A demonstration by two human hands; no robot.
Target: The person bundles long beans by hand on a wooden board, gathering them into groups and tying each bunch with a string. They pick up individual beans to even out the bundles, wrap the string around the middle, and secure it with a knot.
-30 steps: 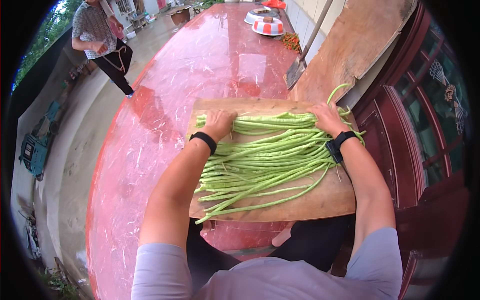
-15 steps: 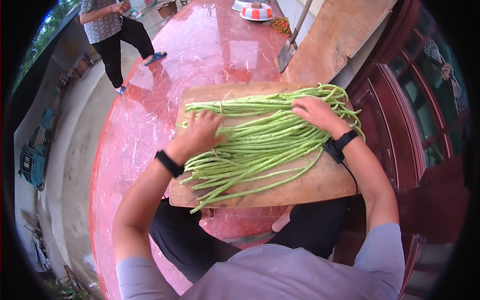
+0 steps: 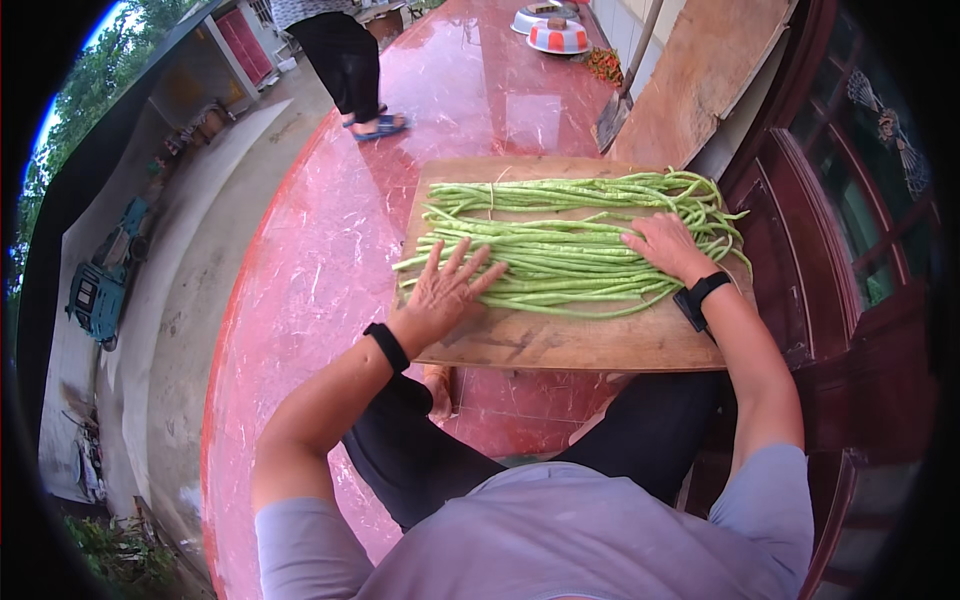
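Note:
Long green beans lie side by side across a wooden board in front of me. A separate bundle of long beans lies along the board's far side, with a thin pale tie around it near its left end. My left hand is open, its fingers spread over the left ends of the nearer beans. Towards their right ends my right hand rests on top, fingers stretched out and not wrapped round any bean. Curled bean ends bunch up at the board's right edge.
A maroon door with glass panes stands close on my right. Beyond the board are a leaning plywood sheet, a shovel, an orange-and-white basin and red peppers. Another person walks at the far left, before a teal vehicle.
Both hands have come nearer to me, and my left fingers have spread. The nearer beans, fanned out before, now lie gathered in a narrower row. The other person has stepped to another spot.

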